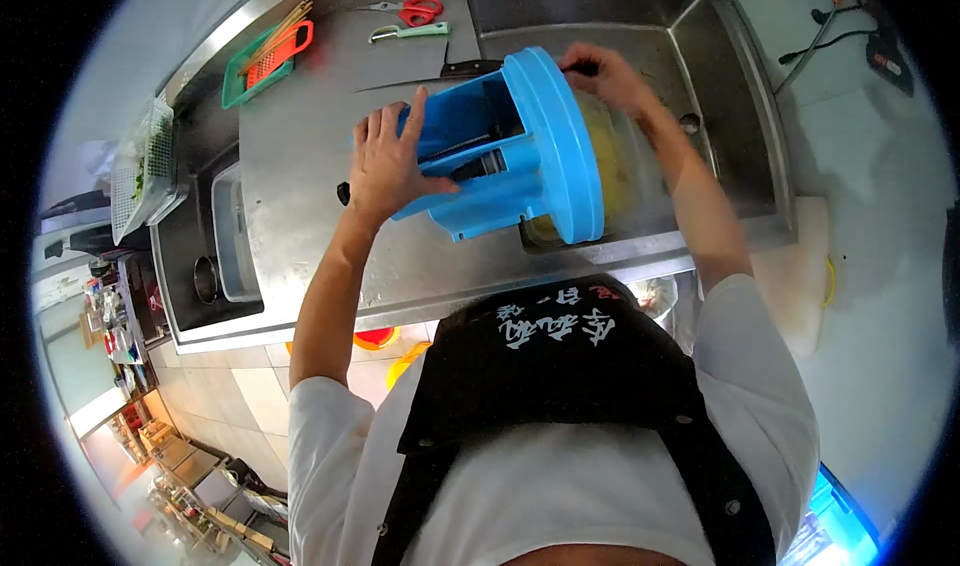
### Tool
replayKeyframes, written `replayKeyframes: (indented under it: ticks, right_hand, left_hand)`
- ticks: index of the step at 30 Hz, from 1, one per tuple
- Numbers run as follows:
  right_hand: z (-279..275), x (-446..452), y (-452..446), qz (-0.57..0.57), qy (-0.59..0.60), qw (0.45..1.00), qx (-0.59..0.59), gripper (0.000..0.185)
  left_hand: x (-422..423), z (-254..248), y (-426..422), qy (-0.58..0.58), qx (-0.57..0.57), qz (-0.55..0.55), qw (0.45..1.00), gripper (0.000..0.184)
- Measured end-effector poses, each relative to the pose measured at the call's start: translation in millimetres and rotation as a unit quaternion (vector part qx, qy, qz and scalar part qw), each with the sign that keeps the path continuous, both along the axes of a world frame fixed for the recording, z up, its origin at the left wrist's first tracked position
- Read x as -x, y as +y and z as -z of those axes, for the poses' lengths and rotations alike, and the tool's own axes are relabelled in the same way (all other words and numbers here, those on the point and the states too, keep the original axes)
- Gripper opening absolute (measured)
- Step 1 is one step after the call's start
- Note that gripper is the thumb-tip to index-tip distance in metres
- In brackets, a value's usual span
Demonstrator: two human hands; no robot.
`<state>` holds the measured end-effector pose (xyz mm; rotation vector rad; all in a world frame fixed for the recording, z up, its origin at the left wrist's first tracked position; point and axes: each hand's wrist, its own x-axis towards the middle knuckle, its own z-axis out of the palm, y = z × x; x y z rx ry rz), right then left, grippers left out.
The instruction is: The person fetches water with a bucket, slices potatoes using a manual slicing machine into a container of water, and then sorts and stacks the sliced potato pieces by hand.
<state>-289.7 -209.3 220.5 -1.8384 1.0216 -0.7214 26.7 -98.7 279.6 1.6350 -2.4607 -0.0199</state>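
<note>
1. Location: the blue machine (552,161) is between both hands, its box end over the steel counter (305,231), its round drum over the left part of the right-hand sink (730,181). Can't tell if it rests on its base or is partly lifted.
2. Left hand (388,166): wide grip on the box end, thumb over the near wall, fingers toward the far side.
3. Right hand (607,78): narrow pinch on a small dark piece (584,67) at the drum's outer face. Can't tell what the piece is.
4. Handling, my guess: hard plastic, stiff shell, light for its bulk; drum end probably the heavier. Smooth walls, likely slick when wet. Thin walls could crack if dropped.
5. Hold points: box walls on the left, drum rim on the right. I'd keep fingers out of the open top; dark parts sit inside and could be sharp.
6. Watch: the knife (470,68) lies right behind the machine, handle just beside the drum.
7. Writing: white characters (560,328) on the black apron (540,391), upside down from here, with smaller white and red ones beside them; can't read them reliably. No legible brand or label on the machine.
</note>
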Motion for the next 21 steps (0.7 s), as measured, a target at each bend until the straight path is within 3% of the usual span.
replayKeyframes:
  ticks: [3, 4, 5, 7, 10, 14, 16, 18, 20, 21]
  right_hand:
    - [23, 5, 35, -0.01, 0.067, 0.993, -0.097, 0.015]
    - [34, 12, 58, -0.002, 0.045, 0.988, -0.151, 0.014]
    - [35, 25, 78, -0.063, -0.019, 0.978, -0.197, 0.013]
    - [-6, 26, 119, -0.03, 0.199, 0.969, -0.142, 0.014]
    - [-70, 32, 138, -0.096, 0.172, 0.973, -0.117, 0.02]
    - [-107, 21, 96, 0.002, 0.05, 0.998, 0.034, 0.02]
    - [-91, 9, 44, -0.025, 0.037, 0.995, 0.087, 0.02]
    - [-64, -1, 10, -0.045, 0.055, 0.996, 0.055, 0.014]
    - [29, 1, -15, -0.057, 0.011, 0.998, 0.003, 0.012]
    - [46, 6, 4, -0.049, 0.056, 0.997, -0.027, 0.012]
  left_hand:
    - [2, -1, 0, -0.013, 0.006, -0.011, 1.0, 0.125]
    - [2, -1, 1, -0.005, 0.003, -0.017, 1.0, 0.126]
    - [1, -2, 3, 0.005, -0.001, -0.015, 1.0, 0.126]
    - [0, -6, 1, 0.023, -0.01, -0.011, 1.0, 0.126]
    - [-1, -6, -2, 0.015, -0.007, 0.003, 1.0, 0.122]
    - [-1, -3, 0, -0.002, -0.018, -0.002, 1.0, 0.121]
    - [-1, -3, -3, 0.006, -0.014, 0.015, 1.0, 0.121]
    - [3, -3, -2, 0.011, -0.015, 0.008, 1.0, 0.119]
    - [3, -2, -2, 0.014, -0.007, 0.01, 1.0, 0.119]
    - [3, 1, -2, 0.007, 0.007, 0.009, 1.0, 0.12]
